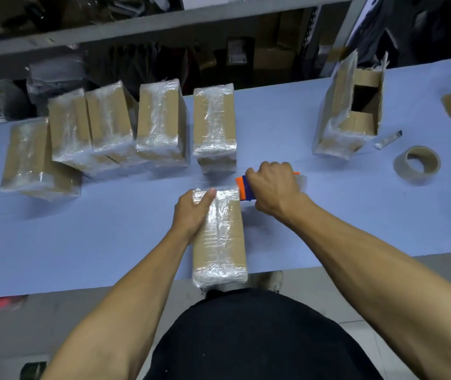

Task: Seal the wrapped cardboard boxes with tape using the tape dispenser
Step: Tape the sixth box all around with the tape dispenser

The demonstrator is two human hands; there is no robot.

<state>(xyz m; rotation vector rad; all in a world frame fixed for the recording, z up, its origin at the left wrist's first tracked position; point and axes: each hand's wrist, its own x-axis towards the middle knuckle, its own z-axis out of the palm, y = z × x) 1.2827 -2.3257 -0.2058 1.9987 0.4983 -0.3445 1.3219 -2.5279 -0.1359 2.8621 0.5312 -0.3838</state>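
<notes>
We see the wrapped box (pixel 219 237) at the table's (pixel 109 256) near edge, its long axis running from that edge toward the far one, near end overhanging. Our left hand (pixel 191 212) grips its far left corner, thumb on top. Our right hand (pixel 273 187) is clenched around the orange tape dispenser (pixel 242 189), just beside the box's far right corner. We read no writing anywhere.

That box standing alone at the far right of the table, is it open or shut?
Open. The box has its cardboard flaps spread apart around a dark hollow inside, and its plastic wrap hangs loose on the left side.
</notes>
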